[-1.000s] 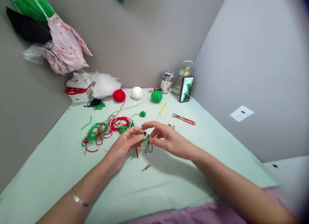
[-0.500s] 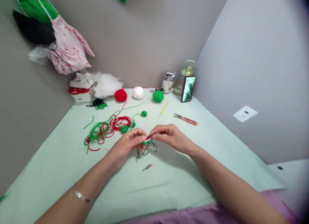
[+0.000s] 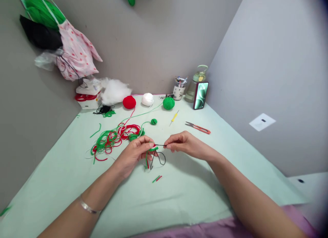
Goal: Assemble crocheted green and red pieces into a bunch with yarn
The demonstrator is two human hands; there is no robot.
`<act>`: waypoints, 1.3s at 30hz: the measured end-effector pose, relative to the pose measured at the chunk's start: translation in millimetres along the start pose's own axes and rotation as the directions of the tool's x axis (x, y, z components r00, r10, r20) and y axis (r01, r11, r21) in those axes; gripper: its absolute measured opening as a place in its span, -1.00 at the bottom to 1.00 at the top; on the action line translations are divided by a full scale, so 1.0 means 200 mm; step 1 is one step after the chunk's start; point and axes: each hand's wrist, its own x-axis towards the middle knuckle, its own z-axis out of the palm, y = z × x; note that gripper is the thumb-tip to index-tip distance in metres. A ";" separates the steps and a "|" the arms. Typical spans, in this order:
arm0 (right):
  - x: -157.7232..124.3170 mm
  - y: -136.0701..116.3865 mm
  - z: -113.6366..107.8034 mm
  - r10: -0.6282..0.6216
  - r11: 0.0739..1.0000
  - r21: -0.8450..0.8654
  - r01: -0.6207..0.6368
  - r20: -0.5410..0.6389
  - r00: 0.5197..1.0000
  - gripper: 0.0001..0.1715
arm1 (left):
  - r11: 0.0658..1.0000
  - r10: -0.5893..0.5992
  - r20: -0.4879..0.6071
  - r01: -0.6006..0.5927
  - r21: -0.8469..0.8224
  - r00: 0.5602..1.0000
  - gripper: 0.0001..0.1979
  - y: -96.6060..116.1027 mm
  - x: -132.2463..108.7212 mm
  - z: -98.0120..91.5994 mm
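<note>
Between thumb and fingers, my left hand [image 3: 137,151] pinches a small crocheted piece [image 3: 153,148] in red, white and green. Loose green and red yarn ends dangle beneath it. My right hand [image 3: 186,144] is closed in a pinch on a black yarn strand [image 3: 160,145], which runs taut from the piece to my fingertips. Whether a needle is also in those fingers, I cannot tell. A slack loop of the black yarn [image 3: 164,159] hangs below. Short green and red yarn snippets [image 3: 157,179] lie on the table in front of my hands.
Tangled red, green and white yarn [image 3: 110,140] lies left of my hands. Behind are red [image 3: 129,102], white [image 3: 147,99] and green [image 3: 168,103] yarn balls. A yellow-handled crochet hook [image 3: 174,117], thread snips [image 3: 198,127], phone [image 3: 201,95], bottle [image 3: 192,91] and pen cup [image 3: 178,89] stand or lie farther back.
My right hand has drawn away to the right from the crocheted piece, stretching the black strand between them. My left hand keeps its hold. The view has shifted slightly.
</note>
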 end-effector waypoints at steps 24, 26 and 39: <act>0.01 0.00 -0.04 0.041 0.711 0.701 0.052 -0.116 0.992 -0.66 | 0.991 -0.051 0.090 0.040 0.125 0.995 -0.80 -0.05 0.01 0.00; 0.00 -0.03 -0.02 0.016 0.695 0.717 0.050 -0.084 0.996 -0.66 | 0.990 -0.056 0.102 0.042 0.134 0.993 -0.81 -0.06 0.02 0.00; 0.01 0.05 -0.28 0.158 0.515 0.731 0.446 -0.593 0.789 -0.65 | 0.993 -0.093 0.134 0.081 0.089 0.987 -0.80 -0.03 0.01 0.00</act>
